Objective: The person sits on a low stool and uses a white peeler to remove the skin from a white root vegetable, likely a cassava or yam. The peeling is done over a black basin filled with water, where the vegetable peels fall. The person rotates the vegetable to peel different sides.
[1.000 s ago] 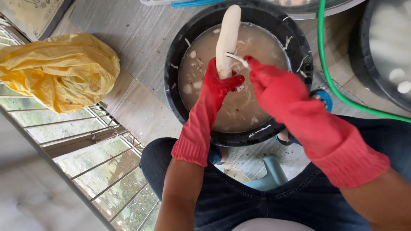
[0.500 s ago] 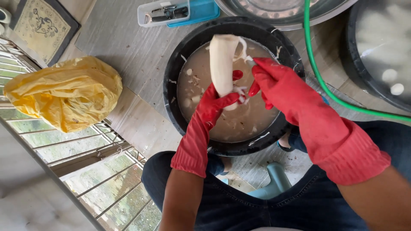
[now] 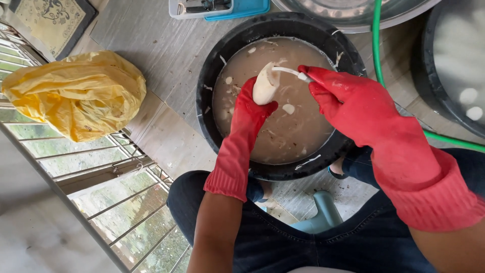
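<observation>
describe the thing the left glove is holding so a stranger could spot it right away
Find the big black tub of murky brown water. Above the water, the left hand in a red glove grips a pale peeled root. It is smooth, cream-white and far larger than the floating scraps.

A grey wooden plank floor lies in soft daylight. At the left, a crumpled yellow plastic bag rests beside a white metal railing, with a dark patterned mat at the far left. A green hose crosses the right side.

left hand gripping, right hand closed
</observation>
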